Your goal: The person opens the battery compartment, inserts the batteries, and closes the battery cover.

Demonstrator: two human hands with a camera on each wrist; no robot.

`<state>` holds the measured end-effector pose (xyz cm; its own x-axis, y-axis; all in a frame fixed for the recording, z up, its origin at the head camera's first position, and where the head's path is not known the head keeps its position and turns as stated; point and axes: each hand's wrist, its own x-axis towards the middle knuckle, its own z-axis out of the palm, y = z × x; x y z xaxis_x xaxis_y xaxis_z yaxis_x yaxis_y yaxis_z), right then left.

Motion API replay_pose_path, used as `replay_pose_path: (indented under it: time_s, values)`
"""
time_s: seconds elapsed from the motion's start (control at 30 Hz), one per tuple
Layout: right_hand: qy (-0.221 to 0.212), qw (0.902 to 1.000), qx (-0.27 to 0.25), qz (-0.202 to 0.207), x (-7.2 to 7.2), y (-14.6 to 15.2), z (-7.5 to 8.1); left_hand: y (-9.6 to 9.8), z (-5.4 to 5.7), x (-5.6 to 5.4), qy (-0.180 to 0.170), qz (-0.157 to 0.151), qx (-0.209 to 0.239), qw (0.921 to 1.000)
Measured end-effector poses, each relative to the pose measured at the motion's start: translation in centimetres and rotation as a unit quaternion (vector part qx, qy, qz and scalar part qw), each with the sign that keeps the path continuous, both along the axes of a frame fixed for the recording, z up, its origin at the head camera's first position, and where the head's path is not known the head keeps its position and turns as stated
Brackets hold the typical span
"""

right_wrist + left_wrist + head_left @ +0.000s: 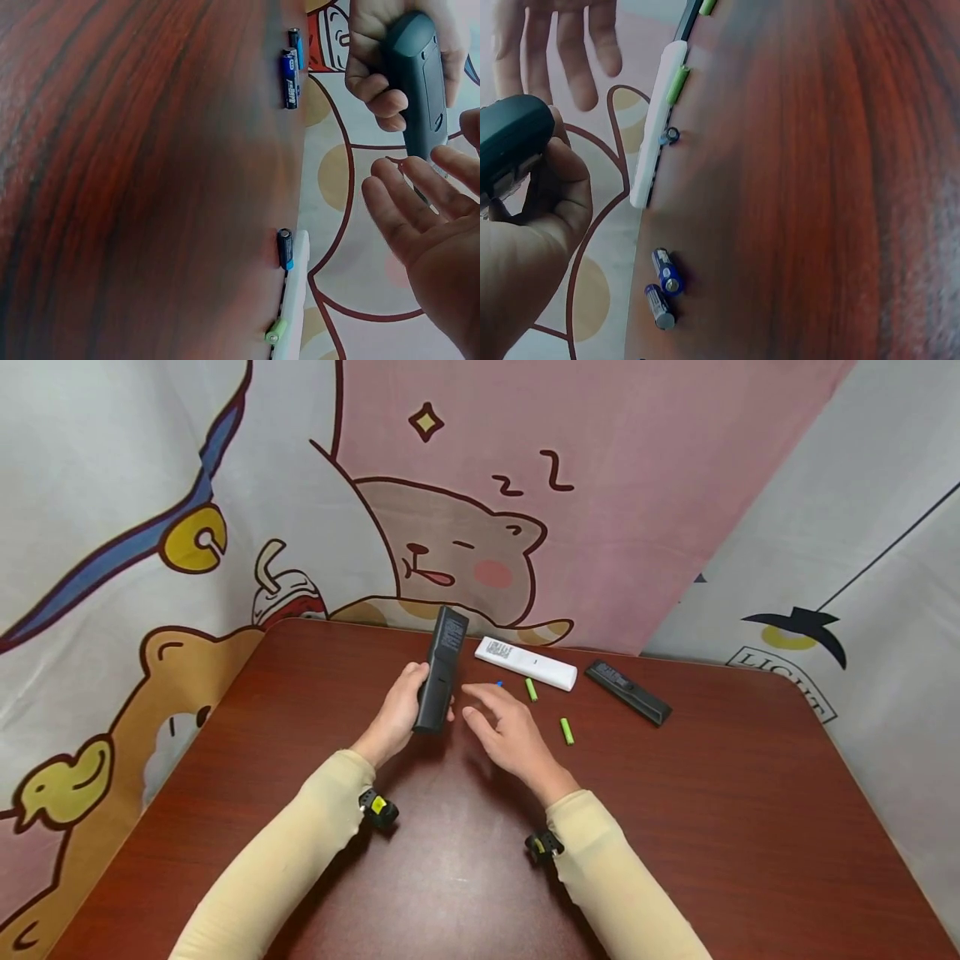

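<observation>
My left hand (396,708) grips a black remote control (442,670) by its lower half, thumb along one side, above the table. Its back, with a printed label and a battery cover that looks closed, faces the head camera. To the right of this remote, my right hand (516,737) hovers with fingers spread and holds nothing. In the right wrist view the right fingertips (381,166) are close to the remote's far end; whether they touch it I cannot tell. A white remote control (528,662) and another black remote control (628,693) lie behind and to the right.
Two green batteries (567,732) lie on the wooden table (712,810) near the white remote. A blue battery (285,249) is beside that remote. Two more blue batteries (666,271) lie close together near the table's back edge. A patterned curtain (637,468) hangs behind.
</observation>
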<state>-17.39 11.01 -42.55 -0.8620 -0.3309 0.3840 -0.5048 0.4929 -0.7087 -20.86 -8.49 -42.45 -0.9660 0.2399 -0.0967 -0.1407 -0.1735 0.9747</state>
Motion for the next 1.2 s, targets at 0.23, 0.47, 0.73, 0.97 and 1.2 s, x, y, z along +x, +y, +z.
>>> replay_pose_path:
  time_s: [0.23,0.47,0.73,0.97,1.2]
  values:
    - [0.016,0.9996,-0.018,0.013,0.0,-0.3,0.0,0.4,-0.1,0.3,0.011,-0.007,0.03,0.9995]
    - [0.029,0.9993,-0.024,0.007,-0.3,-0.4,-0.1,0.7,-0.2,0.5,0.025,-0.019,0.015,0.9994]
    - [0.027,0.9992,-0.028,0.005,-0.3,-0.5,0.0,1.0,-0.1,0.5,0.026,-0.009,-0.021,0.9994]
    - [0.032,0.9992,-0.021,0.014,-0.1,-0.8,0.2,1.1,-0.2,0.7,0.027,0.009,-0.018,0.9994]
    - [0.029,0.999,-0.028,0.017,0.0,-1.1,0.4,1.3,-0.2,0.8,0.044,0.015,-0.027,0.9986]
